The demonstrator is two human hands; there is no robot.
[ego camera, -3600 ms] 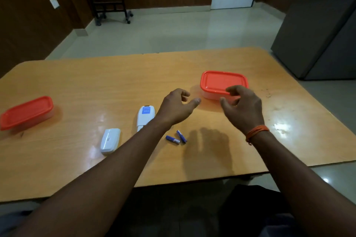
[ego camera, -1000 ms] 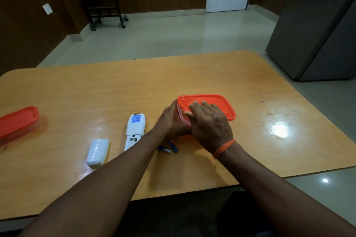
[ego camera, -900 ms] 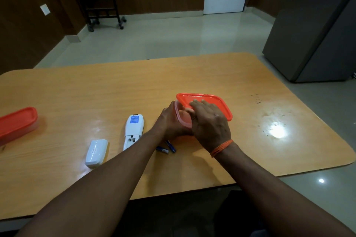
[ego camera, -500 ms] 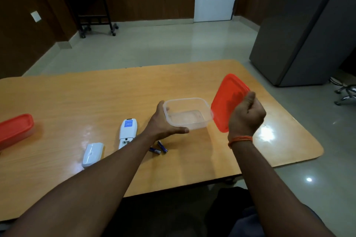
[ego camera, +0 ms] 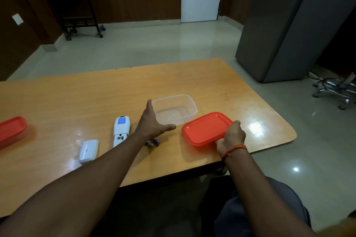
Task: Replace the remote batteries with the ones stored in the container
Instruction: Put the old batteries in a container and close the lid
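Observation:
A clear plastic container [ego camera: 189, 102] stands open on the wooden table [ego camera: 77, 101]; I see no batteries inside it. My left hand [ego camera: 152, 123] lies spread against its left and near side, thumb along the front. My right hand [ego camera: 230, 137] grips the near right corner of its orange lid [ego camera: 204, 128], which lies flat or nearly flat on the table to the container's right. The white remote [ego camera: 121, 130] lies face down with its battery bay open. Its white cover [ego camera: 88, 151] lies to the left. Two blue batteries [ego camera: 154, 142] lie beside my left wrist.
A second container with an orange lid [ego camera: 11, 130] sits at the table's left edge. Beyond the table stand a grey cabinet [ego camera: 289, 30], a dark trolley [ego camera: 77, 11] and a chair base [ego camera: 337, 90] on the floor. The table's near edge runs just under my forearms.
My right hand pulled the orange lid off the container and brought it down to the table on the right. My left hand stayed on the container.

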